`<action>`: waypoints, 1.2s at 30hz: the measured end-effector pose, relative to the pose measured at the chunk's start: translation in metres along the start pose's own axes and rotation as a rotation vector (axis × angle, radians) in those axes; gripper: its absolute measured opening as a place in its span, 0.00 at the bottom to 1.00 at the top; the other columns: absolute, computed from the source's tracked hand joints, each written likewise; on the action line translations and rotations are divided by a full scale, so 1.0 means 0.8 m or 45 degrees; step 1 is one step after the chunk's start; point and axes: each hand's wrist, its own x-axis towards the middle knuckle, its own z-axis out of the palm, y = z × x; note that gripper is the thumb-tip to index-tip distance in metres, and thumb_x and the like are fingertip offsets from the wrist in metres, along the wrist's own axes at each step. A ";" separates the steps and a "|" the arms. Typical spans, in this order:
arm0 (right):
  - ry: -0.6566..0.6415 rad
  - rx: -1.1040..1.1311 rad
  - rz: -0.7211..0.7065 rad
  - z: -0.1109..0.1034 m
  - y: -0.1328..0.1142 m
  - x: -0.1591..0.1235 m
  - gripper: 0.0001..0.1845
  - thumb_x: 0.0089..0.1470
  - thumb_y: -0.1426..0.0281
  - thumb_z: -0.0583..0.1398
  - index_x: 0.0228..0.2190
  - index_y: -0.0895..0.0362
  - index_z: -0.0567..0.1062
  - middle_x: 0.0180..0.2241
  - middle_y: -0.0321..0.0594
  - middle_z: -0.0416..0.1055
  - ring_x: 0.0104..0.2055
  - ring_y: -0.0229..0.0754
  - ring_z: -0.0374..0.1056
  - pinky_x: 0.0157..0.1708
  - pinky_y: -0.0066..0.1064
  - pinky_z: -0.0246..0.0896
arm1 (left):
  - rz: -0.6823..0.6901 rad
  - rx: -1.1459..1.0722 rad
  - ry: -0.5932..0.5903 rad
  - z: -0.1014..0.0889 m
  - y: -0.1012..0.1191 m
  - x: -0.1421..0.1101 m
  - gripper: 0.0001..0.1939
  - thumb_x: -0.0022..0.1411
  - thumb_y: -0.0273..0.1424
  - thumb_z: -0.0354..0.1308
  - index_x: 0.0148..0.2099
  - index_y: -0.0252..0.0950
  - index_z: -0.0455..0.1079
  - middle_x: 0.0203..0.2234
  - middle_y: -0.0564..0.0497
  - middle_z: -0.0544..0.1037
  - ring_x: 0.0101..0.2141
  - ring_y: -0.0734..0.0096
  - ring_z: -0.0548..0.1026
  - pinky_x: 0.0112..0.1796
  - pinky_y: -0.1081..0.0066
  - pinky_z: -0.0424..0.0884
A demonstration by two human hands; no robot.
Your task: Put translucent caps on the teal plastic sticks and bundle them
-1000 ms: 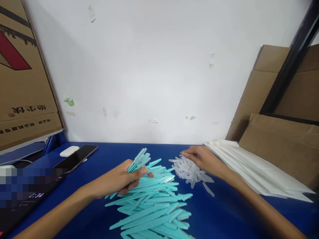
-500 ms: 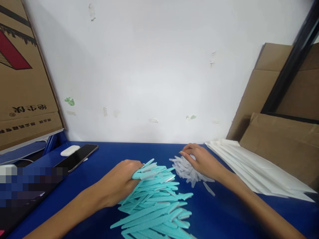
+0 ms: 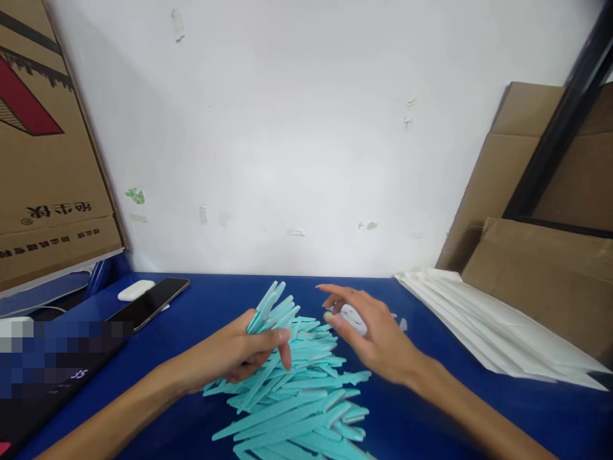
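My left hand (image 3: 249, 348) is closed around a bundle of slim turquoise plastic sticks (image 3: 280, 310), which look like eyebrow razors. Their upper ends fan out above the fist, some with a paler, translucent look. Below and beside it lies a long heap of the same turquoise sticks (image 3: 297, 415), overlapping mostly crosswise. My right hand (image 3: 371, 329) hovers to the right of the heap, open, thumb and fingers apart, with nothing visible between them. Behind it is a small pile of translucent plastic pieces (image 3: 353, 319), largely hidden by the hand.
White paper sheets or envelopes (image 3: 488, 326) lie at the right on the blue table (image 3: 215, 300). Flattened cardboard (image 3: 541, 275) leans behind them. At left are a phone (image 3: 153, 300), a white case (image 3: 135, 291), a dark device with lit digits (image 3: 79, 374) and a large carton (image 3: 52, 172).
My left hand has turned, so its sticks now point upward and its thumb shows. My right hand has left the top of the translucent pile, moving left and nearer, its fingers opened.
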 end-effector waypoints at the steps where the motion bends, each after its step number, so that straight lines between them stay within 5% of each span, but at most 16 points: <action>1: -0.017 0.093 0.008 0.007 -0.010 -0.004 0.26 0.64 0.57 0.58 0.62 0.45 0.65 0.48 0.41 0.76 0.49 0.48 0.70 0.51 0.43 0.63 | -0.017 -0.044 -0.089 0.003 0.001 -0.001 0.19 0.65 0.47 0.58 0.37 0.35 0.74 0.17 0.62 0.49 0.17 0.79 0.46 0.18 0.73 0.42; 4: -0.045 0.374 0.101 0.029 -0.039 -0.015 0.29 0.59 0.56 0.64 0.60 0.45 0.69 0.46 0.39 0.77 0.45 0.47 0.72 0.49 0.40 0.66 | -0.054 -0.078 -0.240 0.014 0.003 -0.004 0.14 0.65 0.43 0.60 0.36 0.36 0.74 0.14 0.62 0.51 0.16 0.80 0.47 0.17 0.72 0.41; 9: -0.043 0.821 0.341 0.052 -0.058 -0.015 0.09 0.56 0.60 0.66 0.35 0.50 0.84 0.30 0.36 0.79 0.27 0.39 0.71 0.27 0.29 0.66 | -0.074 -0.133 -0.422 0.024 0.003 -0.006 0.14 0.65 0.41 0.60 0.38 0.34 0.74 0.18 0.61 0.54 0.16 0.82 0.49 0.17 0.73 0.43; 19: -0.155 1.042 0.447 0.032 -0.033 0.002 0.20 0.51 0.53 0.68 0.34 0.57 0.85 0.20 0.38 0.75 0.22 0.37 0.66 0.25 0.28 0.64 | 0.091 0.046 -0.149 0.016 0.001 0.008 0.22 0.64 0.51 0.59 0.37 0.36 0.68 0.21 0.59 0.58 0.19 0.80 0.52 0.20 0.75 0.50; 21: -0.073 0.998 0.492 0.022 -0.015 0.005 0.22 0.50 0.51 0.68 0.34 0.58 0.85 0.20 0.39 0.75 0.22 0.38 0.67 0.24 0.29 0.64 | 0.082 0.075 -0.161 0.003 -0.001 0.005 0.22 0.65 0.52 0.58 0.40 0.35 0.72 0.22 0.59 0.56 0.20 0.79 0.51 0.21 0.75 0.49; 25: 0.350 0.750 0.573 -0.005 0.029 0.014 0.22 0.48 0.52 0.69 0.35 0.58 0.85 0.30 0.43 0.80 0.26 0.38 0.68 0.29 0.30 0.66 | 0.090 0.040 -0.031 -0.033 -0.005 0.005 0.25 0.66 0.53 0.56 0.47 0.36 0.74 0.24 0.58 0.54 0.22 0.78 0.50 0.21 0.74 0.48; 26: 0.327 0.685 0.574 -0.007 0.035 0.015 0.22 0.49 0.52 0.69 0.36 0.58 0.85 0.31 0.44 0.80 0.27 0.39 0.69 0.29 0.31 0.66 | 0.114 0.022 0.012 -0.039 -0.006 0.006 0.25 0.66 0.53 0.56 0.47 0.36 0.73 0.24 0.59 0.53 0.22 0.78 0.48 0.21 0.74 0.46; 29: 0.104 0.463 0.457 0.000 0.029 0.013 0.17 0.56 0.55 0.65 0.39 0.55 0.85 0.29 0.41 0.79 0.27 0.41 0.69 0.28 0.32 0.63 | 0.152 -0.029 0.080 -0.044 -0.010 0.013 0.25 0.67 0.54 0.54 0.48 0.37 0.72 0.24 0.60 0.53 0.21 0.80 0.47 0.21 0.75 0.45; 36: -0.151 0.254 -0.010 0.032 -0.022 -0.006 0.14 0.65 0.69 0.59 0.49 0.46 0.80 0.43 0.35 0.79 0.43 0.40 0.73 0.44 0.33 0.66 | 0.049 -0.071 0.112 -0.025 -0.014 0.016 0.27 0.64 0.56 0.56 0.49 0.37 0.70 0.23 0.61 0.52 0.21 0.79 0.46 0.21 0.75 0.42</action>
